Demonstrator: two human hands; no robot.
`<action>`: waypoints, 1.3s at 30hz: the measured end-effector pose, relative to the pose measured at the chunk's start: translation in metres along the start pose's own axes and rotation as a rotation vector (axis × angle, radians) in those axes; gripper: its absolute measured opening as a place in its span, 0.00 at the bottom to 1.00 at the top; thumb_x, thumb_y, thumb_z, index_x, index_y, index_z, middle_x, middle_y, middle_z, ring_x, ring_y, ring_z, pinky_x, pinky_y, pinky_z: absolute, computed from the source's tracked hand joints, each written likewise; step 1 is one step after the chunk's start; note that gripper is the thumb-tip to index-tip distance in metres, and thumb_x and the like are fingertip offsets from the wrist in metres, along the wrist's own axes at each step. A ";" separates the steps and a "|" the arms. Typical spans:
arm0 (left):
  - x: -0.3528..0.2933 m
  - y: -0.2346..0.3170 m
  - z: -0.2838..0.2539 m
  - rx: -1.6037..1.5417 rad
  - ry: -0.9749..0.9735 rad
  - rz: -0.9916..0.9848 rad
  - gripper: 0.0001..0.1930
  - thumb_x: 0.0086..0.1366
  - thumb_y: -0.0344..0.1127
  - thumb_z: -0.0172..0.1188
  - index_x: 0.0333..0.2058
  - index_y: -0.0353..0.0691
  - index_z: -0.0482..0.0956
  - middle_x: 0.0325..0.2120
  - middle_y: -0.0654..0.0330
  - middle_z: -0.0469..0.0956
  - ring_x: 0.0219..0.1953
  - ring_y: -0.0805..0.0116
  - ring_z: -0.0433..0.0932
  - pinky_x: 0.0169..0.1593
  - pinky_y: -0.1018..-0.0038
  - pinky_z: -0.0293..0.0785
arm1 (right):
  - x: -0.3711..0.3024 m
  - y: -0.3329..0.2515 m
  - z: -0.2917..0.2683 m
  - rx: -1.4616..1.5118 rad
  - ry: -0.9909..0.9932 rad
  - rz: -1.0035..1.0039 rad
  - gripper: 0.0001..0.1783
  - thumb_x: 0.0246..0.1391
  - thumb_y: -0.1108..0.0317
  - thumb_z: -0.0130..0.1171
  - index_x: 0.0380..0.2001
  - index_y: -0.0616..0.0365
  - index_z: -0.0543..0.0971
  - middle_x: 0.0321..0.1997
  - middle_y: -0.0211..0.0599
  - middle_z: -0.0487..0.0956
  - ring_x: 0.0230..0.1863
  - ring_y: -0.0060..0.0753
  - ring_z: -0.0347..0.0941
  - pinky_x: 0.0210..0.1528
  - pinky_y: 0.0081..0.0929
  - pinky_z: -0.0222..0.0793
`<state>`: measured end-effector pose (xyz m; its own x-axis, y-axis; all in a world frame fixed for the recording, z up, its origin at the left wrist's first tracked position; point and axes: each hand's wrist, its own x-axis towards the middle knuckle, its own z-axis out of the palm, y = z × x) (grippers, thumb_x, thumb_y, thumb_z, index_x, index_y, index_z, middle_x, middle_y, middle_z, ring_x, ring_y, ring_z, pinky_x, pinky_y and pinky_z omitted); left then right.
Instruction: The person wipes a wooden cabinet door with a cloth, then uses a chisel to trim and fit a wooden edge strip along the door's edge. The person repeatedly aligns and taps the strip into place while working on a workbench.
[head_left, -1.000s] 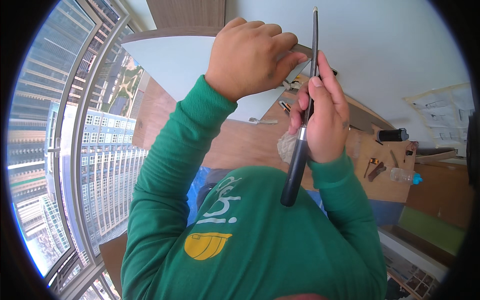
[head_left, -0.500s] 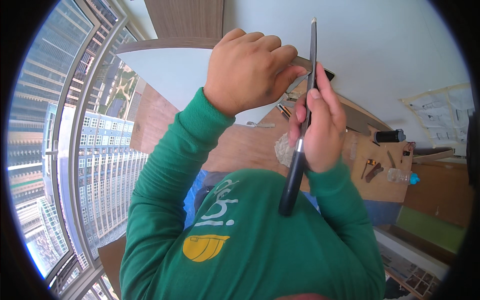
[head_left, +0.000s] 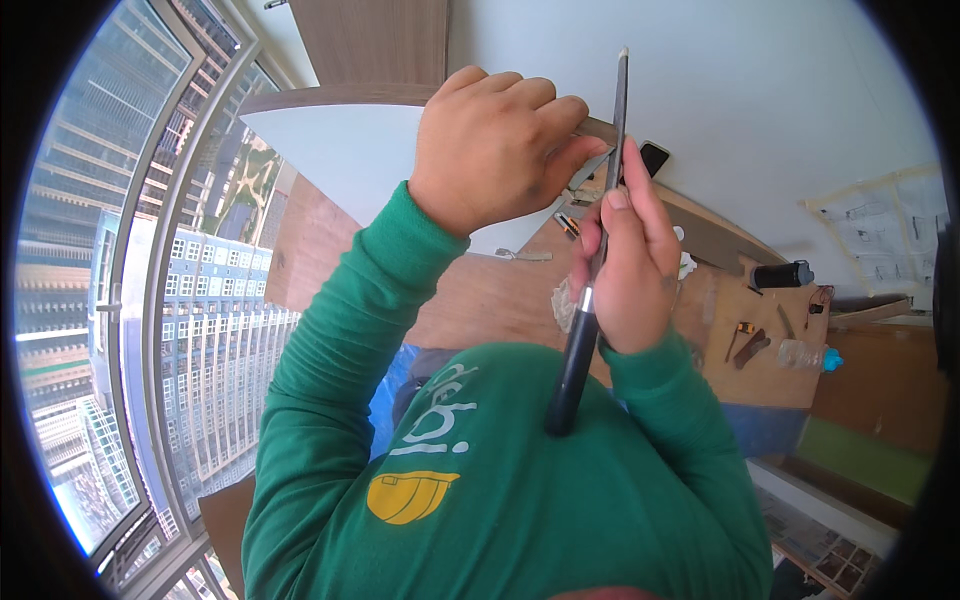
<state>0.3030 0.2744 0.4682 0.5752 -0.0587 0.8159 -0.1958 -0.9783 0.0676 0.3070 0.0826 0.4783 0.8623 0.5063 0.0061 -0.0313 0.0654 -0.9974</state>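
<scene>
A long metal file [head_left: 616, 125] with a black handle [head_left: 572, 375] stands tip-up before me. My right hand [head_left: 638, 260] is closed round its lower blade, the thumb lying along the metal. The handle end comes near my green shirt. My left hand [head_left: 500, 145] is closed over the brown edge of a white-faced panel [head_left: 350, 140]. Between my two hands, the file crosses the brown edge just past my left thumb; whether it touches there I cannot tell. The left fingertips are hidden.
Beneath the panel lies a wooden worktop [head_left: 470, 300]. A phone [head_left: 654, 158], a black cylinder [head_left: 782, 275], small hand tools [head_left: 750, 345] and a clear bottle [head_left: 800, 353] lie to the right. Tall windows [head_left: 150, 250] run along the left, and a white wall [head_left: 740, 90] stands ahead.
The file and my right hand have shifted slightly toward me and to the left. More of the phone shows now. My left hand keeps its grip on the panel.
</scene>
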 end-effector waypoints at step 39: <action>0.007 0.062 0.003 -0.007 -0.237 -0.160 0.06 0.64 0.30 0.65 0.29 0.34 0.81 0.23 0.53 0.80 0.24 0.58 0.77 0.32 0.68 0.73 | -0.027 0.076 -0.148 0.413 0.265 0.116 0.32 0.75 0.63 0.47 0.78 0.54 0.60 0.28 0.29 0.70 0.16 0.19 0.66 0.15 0.22 0.65</action>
<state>0.2970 0.2124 0.4765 0.7687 0.0505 0.6376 -0.0929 -0.9775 0.1894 0.3564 -0.0537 0.3913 0.9382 0.2983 -0.1753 -0.2859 0.3830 -0.8784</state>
